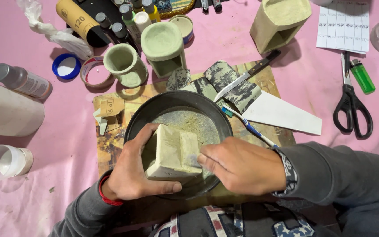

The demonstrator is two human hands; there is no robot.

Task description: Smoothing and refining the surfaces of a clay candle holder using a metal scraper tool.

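My left hand [132, 171] grips a pale greenish stone-like block [172, 151] with a stepped, carved shape and holds it over a round dark pan [154, 107] dusted with fine powder. My right hand [240, 164] presses a small grey piece, apparently sandpaper [193, 160], against the block's right face; most of that piece is hidden under my fingers. A toothbrush [248, 127] rests on the pan's right rim.
The pan sits on a worn board [110, 145] on a pink cloth. Sandpaper sheets [237, 90] and a knife [246, 75] lie behind it. Carved pots [163, 46], paint bottles, tape roll, white cup [3, 162], scissors [351, 105] and green lighter [362, 75] surround the work.
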